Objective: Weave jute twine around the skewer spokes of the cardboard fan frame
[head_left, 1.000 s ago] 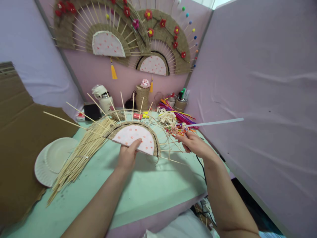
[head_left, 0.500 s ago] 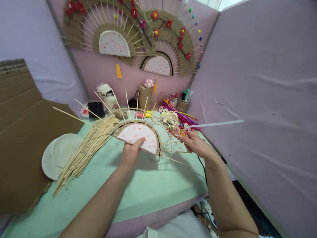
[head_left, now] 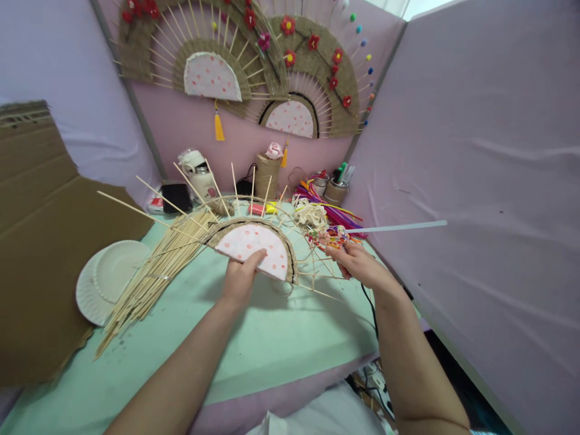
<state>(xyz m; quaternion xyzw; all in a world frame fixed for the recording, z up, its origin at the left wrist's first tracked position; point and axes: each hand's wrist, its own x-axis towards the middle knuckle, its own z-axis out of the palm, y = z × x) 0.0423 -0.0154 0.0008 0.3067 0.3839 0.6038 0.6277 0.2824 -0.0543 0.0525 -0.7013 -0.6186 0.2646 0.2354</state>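
Across the last second the only shift is in the view, which has drifted slightly so that everything sits a little further right in the picture; both hands keep their grips and positions. The work is therefore in a steady hold, with no skewer added or displaced. The left hand pinches the straight lower edge of the half-round fan piece, thumb flat on the dotted fabric face, the other fingers hidden beneath. The fan piece is held tilted just above the middle of the bench, its skewers radiating towards the far edge. The right hand is closed around the grip of a flower-patterned glue gun, just beside the fan piece's right end, near the right edge of the bench; a pale glue stick projects from it to the right. A loose skewer bundle lies towards the left edge, touching the stacked paper plates. A twine spool and a flask stand along the far edge. No brand, label or writing is legible on any item.
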